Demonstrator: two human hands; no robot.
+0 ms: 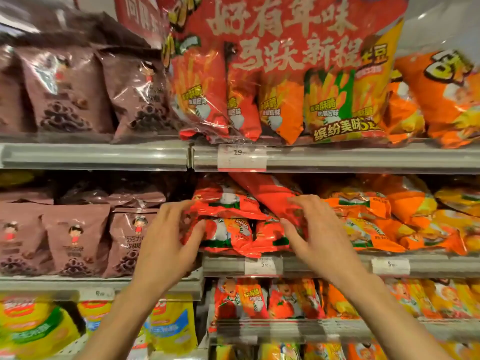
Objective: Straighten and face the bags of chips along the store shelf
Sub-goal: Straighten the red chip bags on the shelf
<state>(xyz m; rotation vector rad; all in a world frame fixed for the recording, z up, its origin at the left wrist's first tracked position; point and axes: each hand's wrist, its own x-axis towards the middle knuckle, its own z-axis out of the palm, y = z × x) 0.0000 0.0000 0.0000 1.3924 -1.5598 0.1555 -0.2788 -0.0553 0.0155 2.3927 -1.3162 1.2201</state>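
Note:
A stack of red chip bags lies flat on the middle shelf, with one red bag slanting across the top. My left hand grips the stack's left end, thumb under and fingers over the upper bags. My right hand holds the right end, fingers curled over the slanted bag and thumb against the lower one. Orange bags lie piled just right of the stack.
A large red multipack stands on the upper shelf above a price tag. Brown snack bags fill the left bays. Red and orange bags line the shelf below; yellow bags sit at lower left.

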